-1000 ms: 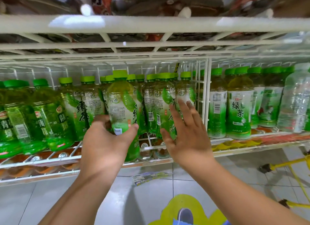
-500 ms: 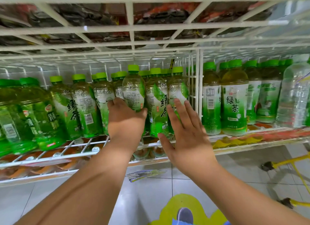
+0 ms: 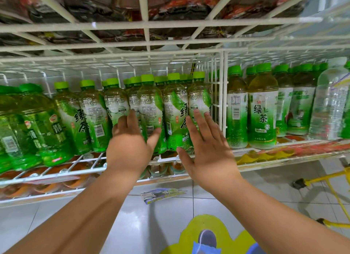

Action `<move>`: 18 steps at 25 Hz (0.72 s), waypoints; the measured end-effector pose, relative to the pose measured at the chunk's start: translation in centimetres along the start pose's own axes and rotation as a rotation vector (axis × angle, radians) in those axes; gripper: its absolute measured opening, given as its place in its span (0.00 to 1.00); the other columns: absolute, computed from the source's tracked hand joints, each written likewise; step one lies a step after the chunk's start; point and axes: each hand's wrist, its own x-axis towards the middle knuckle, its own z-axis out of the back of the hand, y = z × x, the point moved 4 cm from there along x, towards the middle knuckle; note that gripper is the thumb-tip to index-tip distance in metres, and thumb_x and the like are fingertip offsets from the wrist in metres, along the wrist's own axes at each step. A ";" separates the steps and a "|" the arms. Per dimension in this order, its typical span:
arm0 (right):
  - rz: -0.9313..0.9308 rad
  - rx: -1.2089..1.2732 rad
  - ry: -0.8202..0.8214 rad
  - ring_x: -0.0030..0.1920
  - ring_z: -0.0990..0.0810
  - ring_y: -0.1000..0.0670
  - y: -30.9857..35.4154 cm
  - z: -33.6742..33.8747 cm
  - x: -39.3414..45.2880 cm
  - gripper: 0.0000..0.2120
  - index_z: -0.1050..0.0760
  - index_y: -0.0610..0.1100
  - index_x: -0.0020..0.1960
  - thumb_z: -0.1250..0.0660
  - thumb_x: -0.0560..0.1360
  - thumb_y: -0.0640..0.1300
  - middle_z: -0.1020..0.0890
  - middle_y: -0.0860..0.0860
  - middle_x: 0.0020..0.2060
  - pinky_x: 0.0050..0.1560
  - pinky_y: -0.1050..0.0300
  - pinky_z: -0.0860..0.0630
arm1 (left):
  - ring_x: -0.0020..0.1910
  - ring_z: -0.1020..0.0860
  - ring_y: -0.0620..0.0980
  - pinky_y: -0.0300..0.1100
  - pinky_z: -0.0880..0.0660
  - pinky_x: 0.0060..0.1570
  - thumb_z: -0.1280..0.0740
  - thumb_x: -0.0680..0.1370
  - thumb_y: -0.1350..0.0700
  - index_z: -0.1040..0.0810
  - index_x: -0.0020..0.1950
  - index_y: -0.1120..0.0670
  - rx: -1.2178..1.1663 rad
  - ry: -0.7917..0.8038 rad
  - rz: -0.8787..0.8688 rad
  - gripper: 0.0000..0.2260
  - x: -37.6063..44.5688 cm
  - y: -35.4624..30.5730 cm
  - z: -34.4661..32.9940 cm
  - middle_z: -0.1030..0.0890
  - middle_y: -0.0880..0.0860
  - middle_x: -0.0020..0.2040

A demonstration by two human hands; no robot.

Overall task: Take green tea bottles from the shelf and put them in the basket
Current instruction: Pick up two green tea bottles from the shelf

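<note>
A row of green tea bottles with green caps stands on the white wire shelf [image 3: 85, 170]. My left hand [image 3: 128, 146] is spread against the front of one bottle [image 3: 149, 102]. Its fingers are straight on the bottle's left side and its thumb lies on the lower right. My right hand [image 3: 206, 151] is flat and open in front of the neighbouring bottle [image 3: 176, 110], fingertips at label height. Whether it touches the bottle is unclear. No basket is in view.
A white wire divider [image 3: 224, 94] separates another brand of green tea [image 3: 263, 110] and a clear bottle [image 3: 329, 102] on the right. Larger green bottles [image 3: 43, 129] fill the left. A wire shelf [image 3: 145, 23] hangs overhead. A yellow wheeled frame [image 3: 322, 180] stands on the tiled floor.
A second ago my left hand gripped a bottle held out from the row; it has moved right and back to the shelf, and its fingers have opened. My right hand stayed open nearby.
</note>
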 end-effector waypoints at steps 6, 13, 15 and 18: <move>0.018 -0.030 0.056 0.82 0.64 0.48 1.0 1.2 -0.6 0.36 0.59 0.53 0.83 0.50 0.82 0.65 0.64 0.52 0.82 0.77 0.52 0.62 | 0.78 0.41 0.61 0.58 0.31 0.70 0.43 0.78 0.33 0.45 0.83 0.53 0.327 0.122 -0.110 0.39 -2.1 2.2 1.9 0.39 0.58 0.80; 0.110 -0.069 -0.067 0.81 0.43 0.41 1.9 2.9 -4.0 0.37 0.39 0.44 0.81 0.47 0.78 0.64 0.41 0.44 0.81 0.77 0.42 0.37 | 0.81 0.47 0.62 0.61 0.46 0.78 0.47 0.79 0.35 0.44 0.83 0.51 0.416 0.056 -0.171 0.35 -7.8 1.7 5.1 0.47 0.59 0.83; 0.132 -0.082 -0.036 0.81 0.46 0.43 2.0 4.2 -5.6 0.37 0.42 0.45 0.82 0.49 0.80 0.65 0.43 0.45 0.82 0.78 0.44 0.40 | 0.81 0.48 0.61 0.61 0.46 0.78 0.47 0.79 0.34 0.45 0.83 0.51 0.422 0.073 -0.123 0.35 -9.5 1.6 7.0 0.47 0.59 0.83; 0.131 -0.062 -0.020 0.82 0.48 0.43 1.8 6.7 -8.9 0.37 0.44 0.46 0.82 0.51 0.80 0.65 0.46 0.46 0.82 0.80 0.44 0.43 | 0.81 0.47 0.62 0.60 0.45 0.77 0.48 0.79 0.35 0.44 0.83 0.51 0.453 0.062 -0.122 0.35 -12.3 0.5 10.1 0.47 0.59 0.83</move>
